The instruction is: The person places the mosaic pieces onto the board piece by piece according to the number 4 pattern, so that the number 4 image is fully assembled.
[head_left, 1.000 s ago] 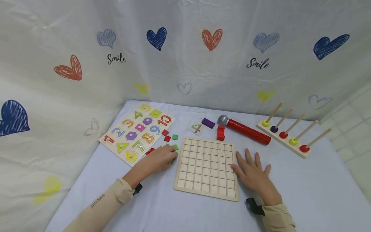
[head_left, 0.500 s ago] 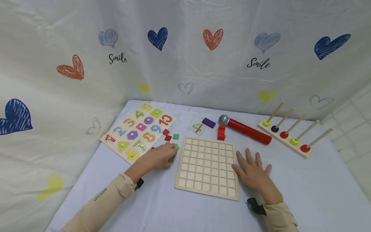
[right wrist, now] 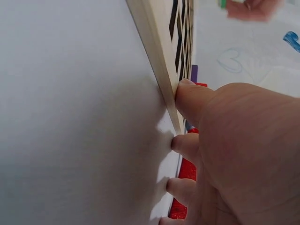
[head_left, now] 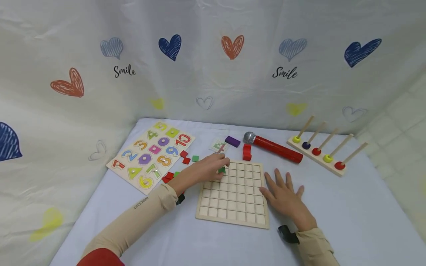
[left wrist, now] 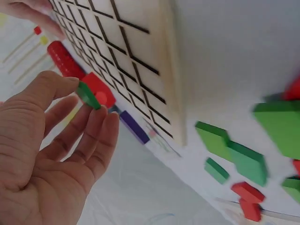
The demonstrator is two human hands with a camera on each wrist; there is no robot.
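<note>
Between thumb and fingertips my left hand (head_left: 210, 168) pinches a green square tile (left wrist: 88, 95), held over the far left part of a wooden grid board (head_left: 232, 221). My right hand (head_left: 288, 199) lies with spread fingers at the board's right edge, its thumb touching the frame in the right wrist view. Loose red tiles (head_left: 168, 177) and green tiles (left wrist: 247, 161) lie on the cloth left of the board, some of them hidden behind the left forearm in the head view.
A number and shape puzzle (head_left: 144, 159) lies at the left. Behind the board are a small pattern card (head_left: 219, 146), a purple block (head_left: 232, 141), a red block (head_left: 247, 152) and a red microphone (head_left: 277, 148). A peg stand with beads (head_left: 319, 159) stands at the right.
My left hand has lifted away from the loose tiles and moved right over the board, carrying a green tile. My right hand stays at the board's edge. The head view has shifted slightly.
</note>
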